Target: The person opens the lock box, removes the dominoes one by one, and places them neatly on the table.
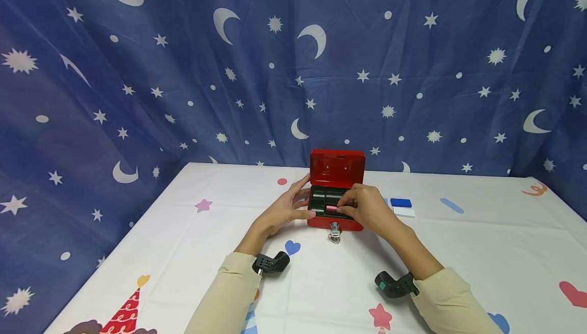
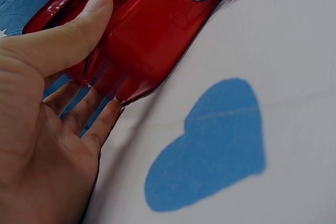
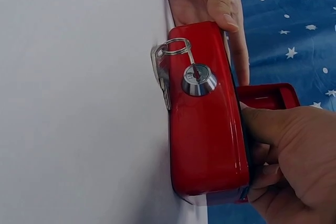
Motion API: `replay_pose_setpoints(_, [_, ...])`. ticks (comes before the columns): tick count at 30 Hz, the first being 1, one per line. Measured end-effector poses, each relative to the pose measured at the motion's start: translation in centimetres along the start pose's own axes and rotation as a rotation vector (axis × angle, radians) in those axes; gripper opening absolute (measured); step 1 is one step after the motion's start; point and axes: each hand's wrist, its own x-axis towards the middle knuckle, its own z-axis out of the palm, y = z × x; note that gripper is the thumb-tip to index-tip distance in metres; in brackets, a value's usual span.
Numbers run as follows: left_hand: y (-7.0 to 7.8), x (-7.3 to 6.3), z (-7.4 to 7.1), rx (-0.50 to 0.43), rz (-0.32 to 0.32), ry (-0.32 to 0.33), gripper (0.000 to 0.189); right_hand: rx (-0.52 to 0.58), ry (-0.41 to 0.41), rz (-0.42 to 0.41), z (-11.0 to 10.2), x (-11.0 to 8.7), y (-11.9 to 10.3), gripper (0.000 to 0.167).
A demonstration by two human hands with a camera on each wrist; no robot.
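A red metal cash box [image 1: 337, 223] stands with its lid [image 1: 337, 168] raised and a black compartment tray [image 1: 317, 200] inside. On its front, a lock [image 3: 198, 79] holds a key, with a ring and another key hanging from it. My left hand [image 1: 285, 208] rests on the box's left side, fingers extended along the wall and thumb at the front rim. Inside the box, my right hand [image 1: 367, 208] pinches a small pink block [image 1: 331, 208] at the tray. In the right wrist view the box wall hides the right fingertips.
A blue block [image 1: 401, 203] and a white block [image 1: 403, 212] lie to the right of the box. The white tablecloth [image 1: 275, 303] carries printed hearts and stars. A blue curtain with moons and stars [image 1: 257, 69] hangs behind the table.
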Motion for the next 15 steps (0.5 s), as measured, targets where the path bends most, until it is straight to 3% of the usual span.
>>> replay_pose_setpoints(15, [0.08,-0.10,0.05,0.008,-0.010,0.014,0.096,0.002,-0.018,0.044,0.02,0.05,-0.35,0.004])
